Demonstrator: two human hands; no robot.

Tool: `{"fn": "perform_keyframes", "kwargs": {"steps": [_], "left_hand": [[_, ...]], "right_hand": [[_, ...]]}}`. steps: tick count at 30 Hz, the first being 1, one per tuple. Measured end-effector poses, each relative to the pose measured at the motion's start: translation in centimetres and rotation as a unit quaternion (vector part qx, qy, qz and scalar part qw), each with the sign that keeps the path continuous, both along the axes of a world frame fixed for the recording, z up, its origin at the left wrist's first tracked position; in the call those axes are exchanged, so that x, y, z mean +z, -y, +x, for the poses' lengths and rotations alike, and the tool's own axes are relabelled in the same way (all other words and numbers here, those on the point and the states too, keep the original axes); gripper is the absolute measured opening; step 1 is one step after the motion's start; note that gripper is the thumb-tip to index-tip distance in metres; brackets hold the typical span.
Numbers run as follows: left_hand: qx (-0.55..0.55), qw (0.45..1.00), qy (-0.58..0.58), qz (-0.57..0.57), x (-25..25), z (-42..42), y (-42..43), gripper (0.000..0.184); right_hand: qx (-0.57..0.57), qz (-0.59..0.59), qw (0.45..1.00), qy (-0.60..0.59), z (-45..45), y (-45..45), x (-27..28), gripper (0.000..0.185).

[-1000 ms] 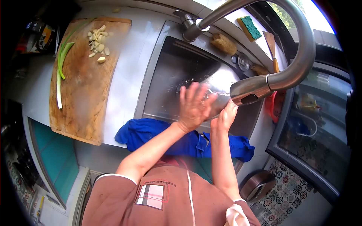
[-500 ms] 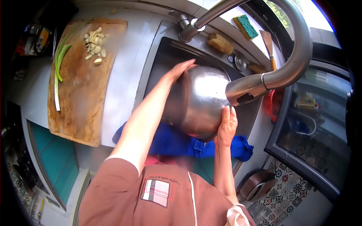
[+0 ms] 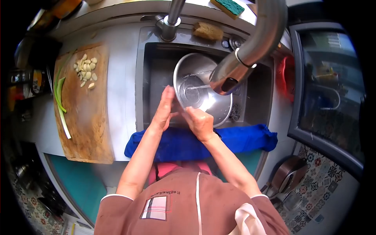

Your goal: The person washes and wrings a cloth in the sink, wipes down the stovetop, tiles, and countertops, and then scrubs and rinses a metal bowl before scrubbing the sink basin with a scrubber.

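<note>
A shiny stainless steel bowl (image 3: 214, 74) is tilted in the sink (image 3: 150, 55), its inside facing me. Thin streams of water run into it from the faucet head (image 3: 225, 83). My right hand (image 3: 200, 122) grips the bowl's near rim with curled fingers. At the bowl's left side, my left hand (image 3: 162, 109) holds its fingers straight out, very near the rim; I cannot tell whether it touches. A blue cloth (image 3: 176, 143) lies along the sink's front edge, under my forearms.
On the left is a wooden cutting board (image 3: 84, 125) with peeled garlic cloves (image 3: 86, 68) and a green onion (image 3: 60, 102). A brown sponge (image 3: 207, 31) and a green scouring sponge (image 3: 228, 8) lie behind the sink. A red basket (image 3: 288, 78) stands at right.
The bowl has turned from showing its outside to showing its inside. My right hand has moved left to the near rim, my left hand toward me. Water streams now show.
</note>
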State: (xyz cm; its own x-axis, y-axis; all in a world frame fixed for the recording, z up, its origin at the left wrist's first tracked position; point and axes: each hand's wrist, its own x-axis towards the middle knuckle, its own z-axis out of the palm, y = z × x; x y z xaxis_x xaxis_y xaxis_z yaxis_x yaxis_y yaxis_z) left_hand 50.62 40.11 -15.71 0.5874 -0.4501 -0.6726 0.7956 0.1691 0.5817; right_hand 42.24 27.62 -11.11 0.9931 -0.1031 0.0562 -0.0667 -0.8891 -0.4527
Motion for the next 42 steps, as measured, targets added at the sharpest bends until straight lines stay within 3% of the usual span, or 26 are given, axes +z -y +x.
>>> {"fn": "perform_keyframes", "kwargs": {"steps": [1, 3, 6, 7, 8, 10, 12, 14, 15, 16, 18, 19, 22, 23, 24, 26, 28, 29, 31, 32, 34, 36, 38, 39, 42], "left_hand": [[-0.038, 0.991, 0.103, 0.078, -1.2, -0.4, 0.3, 0.070], [0.006, 0.984, 0.121, 0.131, -3.6, -1.1, 1.0, 0.056], [-0.016, 0.997, 0.000, 0.073, -6.6, -1.0, 0.1, 0.045], [-0.020, 0.993, 0.009, 0.116, -6.3, -1.1, -0.1, 0.038], [-0.023, 0.987, 0.018, 0.160, -6.0, -1.2, -0.4, 0.032], [0.021, 0.992, 0.067, 0.109, -6.8, -1.5, -1.0, 0.030], [0.021, 0.993, 0.094, 0.070, -7.2, -1.0, -1.6, 0.027], [0.010, 0.991, 0.119, 0.055, -7.0, -0.5, -1.5, 0.028], [0.007, 0.990, 0.133, 0.045, -6.9, -0.1, -1.2, 0.028], [0.005, 0.990, 0.133, 0.054, -7.0, 0.3, -0.7, 0.029], [0.000, 0.989, 0.130, 0.071, -7.3, 0.7, 0.5, 0.032], [0.019, 0.986, 0.137, 0.092, -7.6, 1.1, 0.9, 0.033], [0.061, 0.892, 0.339, 0.294, -10.3, 2.4, 2.2, 0.036], [0.091, 0.843, 0.394, 0.354, -8.4, 2.8, 3.1, 0.036], [0.124, 0.774, 0.476, 0.399, -6.3, 3.3, 4.2, 0.033], [0.019, 0.637, 0.656, 0.405, -3.0, 3.4, 4.7, 0.029], [-0.082, 0.709, 0.651, 0.260, -3.4, 3.4, 5.4, 0.029], [-0.076, 0.728, 0.635, 0.247, -2.0, 4.1, 7.1, 0.031], [-0.042, 0.605, 0.768, 0.207, 1.8, 8.2, 10.8, 0.037], [0.010, 0.518, 0.829, 0.211, 1.4, 11.2, 13.6, 0.039], [-0.059, 0.393, 0.856, 0.332, 3.5, 14.2, 17.3, 0.038], [-0.161, 0.343, 0.833, 0.403, 0.4, 18.7, 19.7, 0.034], [-0.192, 0.361, 0.818, 0.406, 0.9, 19.9, 19.9, 0.033], [-0.164, 0.414, 0.827, 0.342, 1.1, 19.2, 19.0, 0.028], [-0.144, 0.555, 0.756, 0.317, 2.9, 11.4, 14.2, 0.033]], "right_hand": [[0.041, -0.018, 0.999, -0.004, -0.3, -0.1, -0.3, 0.015], [0.087, -0.041, 0.995, -0.038, -0.4, -0.1, -0.9, 0.013], [0.094, 0.019, 0.994, -0.058, 0.1, 0.3, -0.5, 0.014], [0.089, 0.080, 0.985, -0.121, 0.2, 1.0, -0.3, 0.019], [0.068, 0.104, 0.992, -0.029, 0.2, 2.1, -0.6, 0.019], [-0.019, 0.024, 0.991, 0.133, 0.8, 5.4, 0.5, 0.024], [-0.170, -0.098, 0.972, 0.129, -0.6, 8.8, 2.5, 0.041], [-0.289, -0.110, 0.941, 0.134, -3.0, 12.4, 1.6, 0.057], [-0.325, 0.103, 0.939, 0.050, -4.4, 13.9, 0.7, 0.057], [-0.341, 0.310, 0.887, -0.036, -5.2, 14.3, 0.7, 0.057], [-0.430, 0.473, 0.732, -0.236, -6.9, 14.5, 0.4, 0.050], [-0.435, 0.482, 0.724, -0.235, -7.4, 14.0, 0.2, 0.048], [-0.438, 0.506, 0.724, -0.167, -8.7, 12.2, -2.2, 0.048], [-0.432, 0.479, 0.754, -0.125, -9.9, 11.9, -4.8, 0.046], [-0.427, 0.472, 0.767, -0.085, -10.3, 11.4, -5.5, 0.046], [-0.435, 0.479, 0.761, -0.042, -11.1, 10.4, -6.1, 0.046], [-0.457, 0.511, 0.728, -0.026, -11.3, 10.0, -6.2, 0.047], [-0.460, 0.514, 0.724, -0.010, -11.0, 9.8, -5.7, 0.048], [-0.474, 0.542, 0.694, -0.019, -9.5, 9.3, -2.3, 0.049], [-0.484, 0.554, 0.677, -0.027, -9.1, 9.0, -0.9, 0.049], [-0.482, 0.495, 0.723, 0.004, -10.4, 9.2, -4.1, 0.050], [-0.485, 0.476, 0.734, 0.015, -10.9, 9.0, -5.1, 0.055], [-0.494, 0.499, 0.712, 0.015, -10.5, 8.8, -4.2, 0.064], [-0.490, 0.511, 0.706, 0.013, -10.9, 9.0, -5.0, 0.065], [-0.453, 0.510, 0.726, 0.085, -10.5, 9.2, -6.1, 0.064]]}}
